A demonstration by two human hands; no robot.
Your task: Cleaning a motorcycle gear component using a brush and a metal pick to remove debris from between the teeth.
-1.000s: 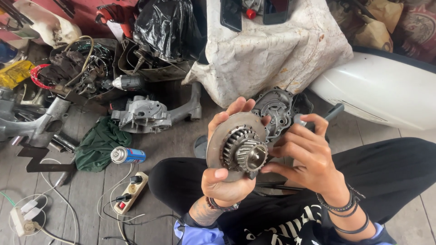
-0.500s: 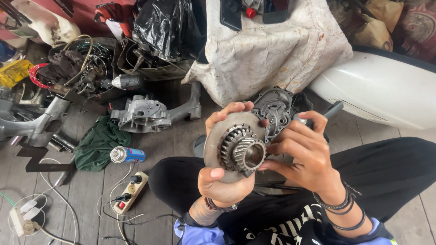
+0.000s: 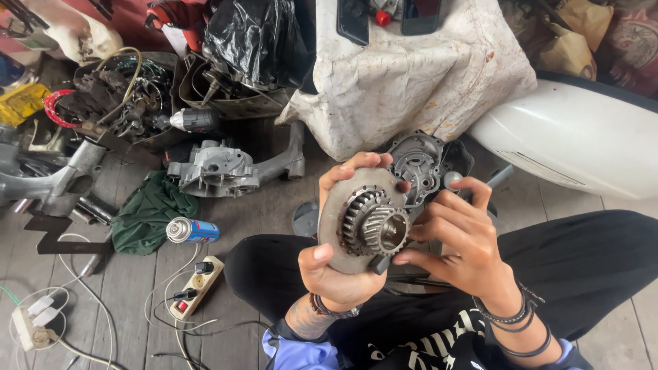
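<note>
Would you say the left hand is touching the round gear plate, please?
Touching. The head view shows the left hand gripping the gear plate: thumb pressed on its face, fingers curled over its top edge.
</note>
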